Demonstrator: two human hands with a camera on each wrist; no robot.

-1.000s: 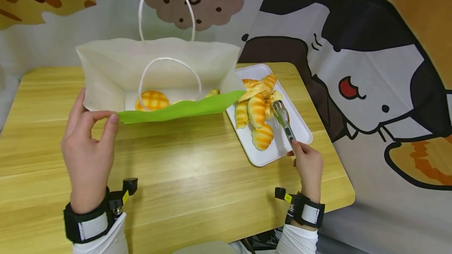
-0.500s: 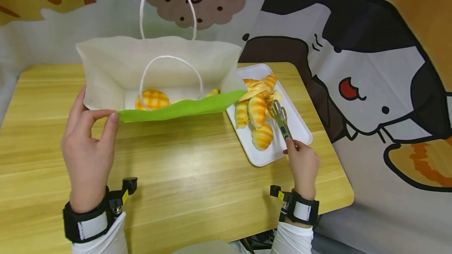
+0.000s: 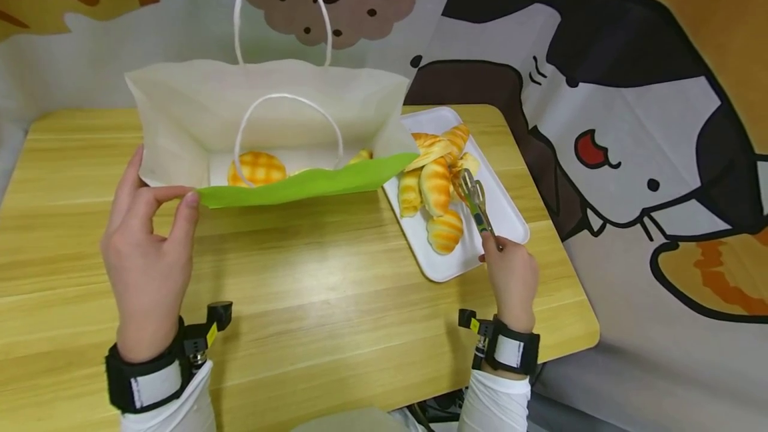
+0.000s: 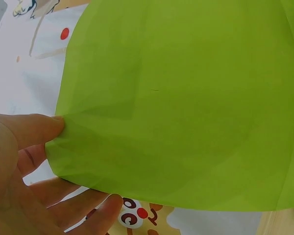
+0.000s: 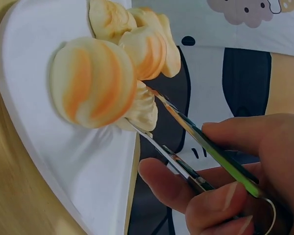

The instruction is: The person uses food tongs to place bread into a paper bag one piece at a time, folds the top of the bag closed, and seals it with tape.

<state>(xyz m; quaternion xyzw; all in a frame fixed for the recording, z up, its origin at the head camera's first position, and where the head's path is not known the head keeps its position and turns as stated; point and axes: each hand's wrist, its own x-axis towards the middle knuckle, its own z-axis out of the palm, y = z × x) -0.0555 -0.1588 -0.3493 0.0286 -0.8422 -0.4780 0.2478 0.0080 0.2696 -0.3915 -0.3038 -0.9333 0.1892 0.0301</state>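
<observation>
My left hand (image 3: 147, 252) pinches the left corner of a paper bag's green front (image 3: 306, 184), as the left wrist view also shows close up. The bag stands with its mouth spread, white inside. Within it lie a round grid-marked bun (image 3: 258, 169) and part of another piece of bread. My right hand (image 3: 510, 279) holds metal tongs (image 3: 478, 212) over a white tray (image 3: 507, 222). In the right wrist view the tips of the tongs lie either side of a pale, ridged piece of bread (image 5: 146, 110), partly hidden behind a striped roll (image 5: 93, 83). I cannot tell whether they squeeze it.
Several pieces of bread (image 3: 435, 185) are heaped on the tray, close to the bag's right side. Two white handles (image 3: 327, 25) arch over the bag's mouth. A wooden table (image 3: 312, 312) bears everything, with a cartoon-printed cloth (image 3: 600, 199) behind and to the right.
My right hand has shifted slightly left, bringing the tongs closer to the heaped bread. My left hand keeps its pinch on the bag, nearly still.
</observation>
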